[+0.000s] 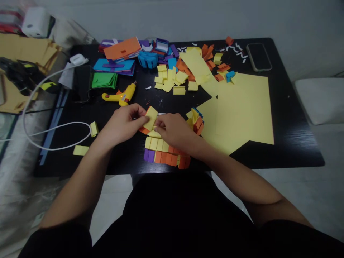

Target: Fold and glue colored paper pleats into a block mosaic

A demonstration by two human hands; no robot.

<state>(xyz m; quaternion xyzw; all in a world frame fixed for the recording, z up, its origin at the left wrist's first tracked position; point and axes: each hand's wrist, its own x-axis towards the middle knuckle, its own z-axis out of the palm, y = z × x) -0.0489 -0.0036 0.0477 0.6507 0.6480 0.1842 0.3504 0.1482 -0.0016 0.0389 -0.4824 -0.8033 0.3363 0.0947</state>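
Between thumb and fingers, my left hand (128,120) pinches a yellow folded paper piece (151,118) with orange paper behind it. My right hand (173,129) is close beside it, its fingertips pinched together at the lower right edge of the same piece; whether they grip it or something small is hidden. Just below lie rows of folded paper pieces (158,144) in yellow, orange and purple, partly covered by my right hand. A small cluster of yellow, orange and blue folded paper (198,123) sits right of that hand.
A yellow glue gun (125,95) lies behind my left hand. Folded paper bits (172,79) and coloured paper stacks (123,50) line the back. Large yellow sheets (244,111) and a phone (258,57) are at right. A white cable (59,125) loops across the left side.
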